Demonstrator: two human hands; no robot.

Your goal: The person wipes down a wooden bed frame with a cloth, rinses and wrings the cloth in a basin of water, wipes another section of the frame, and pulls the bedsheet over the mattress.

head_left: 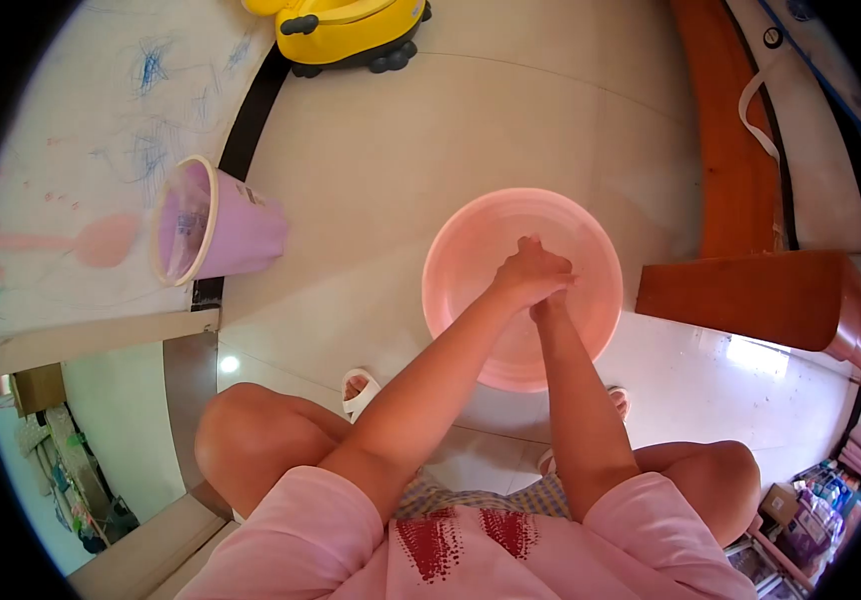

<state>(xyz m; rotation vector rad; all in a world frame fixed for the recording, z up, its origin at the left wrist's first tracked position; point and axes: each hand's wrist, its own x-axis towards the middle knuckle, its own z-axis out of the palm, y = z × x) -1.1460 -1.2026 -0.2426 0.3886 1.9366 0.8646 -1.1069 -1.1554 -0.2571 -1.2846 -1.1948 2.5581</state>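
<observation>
A round pink plastic basin (441,290) stands on the floor in front of my knees. Over its middle, both my hands are pressed together. My left hand (531,274) lies on top, its fingers folded across the other hand. Beneath it, my right hand (553,297) is mostly covered, with its fingers closed up against the left. Whether anything small is between the palms is hidden. The basin seems to hold clear liquid, but I cannot tell how much.
To the left, a lilac waste bin (246,232) with a plastic liner stands by the scribbled wall. A yellow wheeled toy (351,35) is at the top. Brown wooden furniture (751,295) juts in from the right. Packed boxes (801,520) sit at lower right.
</observation>
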